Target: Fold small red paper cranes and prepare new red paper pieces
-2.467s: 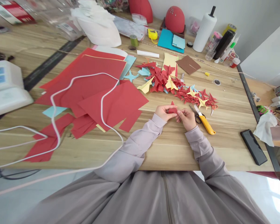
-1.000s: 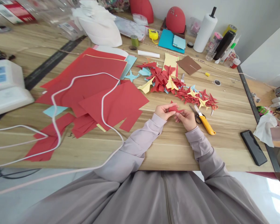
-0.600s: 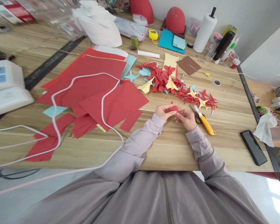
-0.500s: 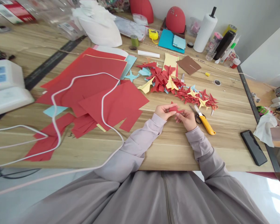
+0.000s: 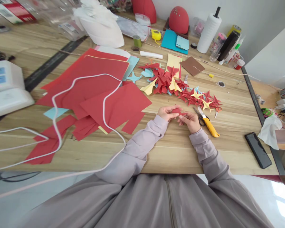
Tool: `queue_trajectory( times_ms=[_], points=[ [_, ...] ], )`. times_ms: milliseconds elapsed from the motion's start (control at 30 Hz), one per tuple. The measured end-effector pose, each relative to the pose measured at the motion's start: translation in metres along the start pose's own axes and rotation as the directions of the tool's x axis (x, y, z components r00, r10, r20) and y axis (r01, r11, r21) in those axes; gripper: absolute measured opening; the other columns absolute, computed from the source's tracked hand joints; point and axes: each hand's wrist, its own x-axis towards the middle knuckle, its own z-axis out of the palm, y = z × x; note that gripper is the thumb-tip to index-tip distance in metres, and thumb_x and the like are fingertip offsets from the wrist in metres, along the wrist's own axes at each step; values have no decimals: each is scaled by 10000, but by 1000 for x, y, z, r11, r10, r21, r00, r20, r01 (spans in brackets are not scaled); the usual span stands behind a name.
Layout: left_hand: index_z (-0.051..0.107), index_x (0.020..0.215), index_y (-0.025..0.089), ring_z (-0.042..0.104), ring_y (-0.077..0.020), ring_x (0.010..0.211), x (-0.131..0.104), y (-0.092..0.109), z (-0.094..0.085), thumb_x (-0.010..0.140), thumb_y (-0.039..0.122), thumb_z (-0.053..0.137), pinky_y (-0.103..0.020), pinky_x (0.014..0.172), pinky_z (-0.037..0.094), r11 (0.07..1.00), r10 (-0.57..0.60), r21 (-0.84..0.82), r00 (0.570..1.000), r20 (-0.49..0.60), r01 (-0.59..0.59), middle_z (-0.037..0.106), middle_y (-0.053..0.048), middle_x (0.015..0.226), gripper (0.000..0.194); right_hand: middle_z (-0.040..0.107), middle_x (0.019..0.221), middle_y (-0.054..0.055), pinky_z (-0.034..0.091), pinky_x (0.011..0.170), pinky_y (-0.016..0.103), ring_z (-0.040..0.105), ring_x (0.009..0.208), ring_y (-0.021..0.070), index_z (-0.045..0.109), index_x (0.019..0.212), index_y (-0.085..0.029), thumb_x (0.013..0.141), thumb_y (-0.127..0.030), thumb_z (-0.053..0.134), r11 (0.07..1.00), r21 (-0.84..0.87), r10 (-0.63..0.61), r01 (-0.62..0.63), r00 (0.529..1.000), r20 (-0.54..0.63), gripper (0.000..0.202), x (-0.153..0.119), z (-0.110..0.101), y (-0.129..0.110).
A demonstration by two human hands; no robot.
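Just left of the yellow knife (image 5: 211, 126), left hand (image 5: 165, 113) and right hand (image 5: 190, 121) pinch a red paper (image 5: 176, 110) in their grip, its folds hard to make out. Slipping knifeward could nick a finger; uneven pressure could skew a crease.

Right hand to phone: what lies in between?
In the head view, the yellow cutter lies between the right hand and the phone; the scissors lie beside it, nearer the hand.
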Motion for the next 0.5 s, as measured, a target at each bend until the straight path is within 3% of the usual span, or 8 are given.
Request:
queue_trajectory(
  times_ms=[267, 500],
  points=[
    [702, 941, 128, 666, -211, 832, -5, 5, 6, 443, 223, 824, -328, 810, 507, 996, 79, 49, 997, -13, -78, 716, -103, 908, 521, 660, 544, -1, 434, 380, 200, 565, 391, 96, 613, 675, -165, 702, -456, 665, 1000, 12, -12, 13, 998, -68, 296, 1, 1, 4],
    [697, 962, 144, 669, -197, 788, -2, 1, 2, 452, 215, 823, -326, 779, 517, 996, 88, 24, 996, 4, -88, 714, -99, 927, 530, 665, 538, 18, 442, 372, 217, 586, 399, 122, 643, 686, -158, 706, -524, 628, 996, 84, 39, -33, 997, -69, 366, 1, 3, 1]
  ],
)
